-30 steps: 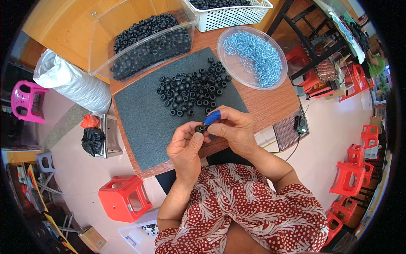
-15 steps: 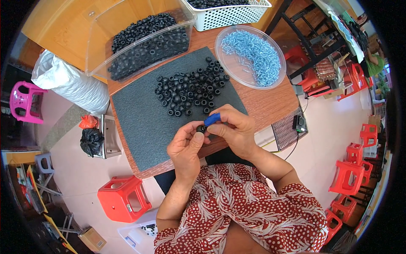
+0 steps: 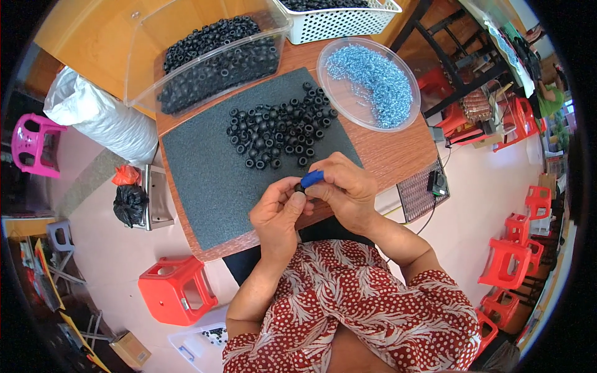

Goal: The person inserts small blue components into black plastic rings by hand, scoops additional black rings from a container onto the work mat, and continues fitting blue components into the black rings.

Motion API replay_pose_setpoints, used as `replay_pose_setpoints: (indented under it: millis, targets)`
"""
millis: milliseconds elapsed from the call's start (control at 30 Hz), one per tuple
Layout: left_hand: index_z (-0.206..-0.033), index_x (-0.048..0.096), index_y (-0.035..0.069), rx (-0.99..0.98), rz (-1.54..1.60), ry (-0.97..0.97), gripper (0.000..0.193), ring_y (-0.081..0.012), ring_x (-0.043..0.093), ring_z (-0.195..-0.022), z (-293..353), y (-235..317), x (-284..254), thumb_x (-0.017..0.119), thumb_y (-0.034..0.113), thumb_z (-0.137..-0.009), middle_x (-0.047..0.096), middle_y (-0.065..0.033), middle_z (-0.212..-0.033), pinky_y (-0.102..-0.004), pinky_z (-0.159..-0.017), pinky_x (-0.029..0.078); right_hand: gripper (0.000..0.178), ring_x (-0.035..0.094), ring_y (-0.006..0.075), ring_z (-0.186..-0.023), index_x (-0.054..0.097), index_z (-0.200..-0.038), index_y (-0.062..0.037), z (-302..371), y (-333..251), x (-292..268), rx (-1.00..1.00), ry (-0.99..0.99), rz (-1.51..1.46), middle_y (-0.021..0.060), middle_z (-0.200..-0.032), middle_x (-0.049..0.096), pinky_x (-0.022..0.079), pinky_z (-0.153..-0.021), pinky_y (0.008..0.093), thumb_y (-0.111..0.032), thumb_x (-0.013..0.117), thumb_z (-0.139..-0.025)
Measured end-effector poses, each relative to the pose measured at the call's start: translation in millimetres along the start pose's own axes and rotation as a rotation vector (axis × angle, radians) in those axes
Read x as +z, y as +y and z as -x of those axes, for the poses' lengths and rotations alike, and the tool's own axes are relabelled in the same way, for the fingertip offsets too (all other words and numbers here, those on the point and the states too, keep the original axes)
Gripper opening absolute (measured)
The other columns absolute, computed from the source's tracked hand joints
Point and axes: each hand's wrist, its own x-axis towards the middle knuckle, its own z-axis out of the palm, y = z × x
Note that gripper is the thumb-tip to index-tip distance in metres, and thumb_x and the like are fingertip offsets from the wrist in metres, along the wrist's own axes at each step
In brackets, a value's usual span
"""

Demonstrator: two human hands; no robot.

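Between the thumb and fingers of my left hand (image 3: 275, 212) is a small round black piece (image 3: 299, 188), partly covered by the fingertips. My right hand (image 3: 349, 191) pinches a short blue object (image 3: 313, 178), its tip against the black piece; its exact kind is not clear. Both hands are together above the near edge of a dark grey mat (image 3: 202, 174). Beyond them on the mat lies a loose spread of black ring-like pieces with holes (image 3: 280, 133). A round clear plastic tray (image 3: 331, 102) to the right holds many tiny glittering light-blue bits (image 3: 379, 78).
At the far left of the wooden table (image 3: 404, 152) stands a clear bin (image 3: 140, 84) of black pieces, beside a white perforated basket (image 3: 339, 26). A white sack (image 3: 106, 118), a red stool (image 3: 177, 289) and a metal stand with bags (image 3: 155, 199) flank the table's left side.
The black piece has turned in my fingers, so less of its opening shows. Both hands have shifted very slightly; the blue object stays at the piece.
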Motion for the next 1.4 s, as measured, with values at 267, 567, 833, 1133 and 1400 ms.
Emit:
replay_pose_setpoints:
  millis: [267,567,833,1133,1400]
  targets:
    - [-0.106,0.056,-0.006,-0.09,0.126,-0.008,0.02,-0.0133,0.058,-0.068,-2.6,-1.1,-0.6,0.059,0.004,-0.088,0.063,-0.0089,-0.085,-0.0245,-0.063,0.048,0.011,0.058,0.0228,-0.074,0.065,-0.079,-0.0024,0.3,5.9,0.8,-0.016,0.018,-0.007,0.0091,-0.083,0.063,0.046,-0.063,0.031,-0.004,0.068,-0.069]
    - [-0.107,0.056,-0.006,0.063,-0.058,0.016,0.02,-0.0115,0.057,-0.068,-0.3,-6.0,2.3,0.057,0.003,-0.089,0.062,-0.0078,-0.087,-0.0235,-0.064,0.048,0.016,0.058,0.0257,-0.075,0.062,-0.081,-0.0021,-4.4,7.4,-1.3,-0.055,-0.017,0.073,0.0104,-0.084,0.062,0.047,-0.064,0.0318,-0.002,0.07,-0.067]
    - [-0.111,0.057,-0.004,-0.006,-0.058,-0.012,0.024,-0.0101,0.059,-0.07,-4.2,-3.0,0.2,0.06,0.007,-0.089,0.063,-0.0078,-0.089,-0.0224,-0.064,0.051,0.015,0.058,0.0237,-0.078,0.064,-0.083,-0.0027,0.3,10.6,0.1,0.029,-0.012,-0.037,0.0087,-0.084,0.063,0.046,-0.067,0.0314,0.001,0.069,-0.069]
    - [-0.109,0.059,-0.006,-0.127,-0.02,-0.027,0.024,-0.0132,0.061,-0.07,-8.4,3.6,-2.6,0.058,0.009,-0.091,0.065,-0.0113,-0.085,-0.0249,-0.062,0.053,0.011,0.058,0.0149,-0.074,0.062,-0.085,-0.0009,0.3,15.5,-2.9,0.073,-0.037,-0.056,0.0081,-0.09,0.058,0.047,-0.064,0.0262,0.005,0.065,-0.076]
    - [-0.105,0.059,-0.007,-0.162,0.018,-0.058,0.023,-0.0139,0.061,-0.064,-14.0,3.7,-0.2,0.059,0.01,-0.09,0.066,-0.0126,-0.081,-0.0248,-0.051,0.051,0.01,0.058,0.0151,-0.071,0.061,-0.083,-0.0008,1.4,12.8,-3.9,0.064,-0.004,-0.016,0.0082,-0.089,0.058,0.047,-0.061,0.0249,0.004,0.066,-0.075]
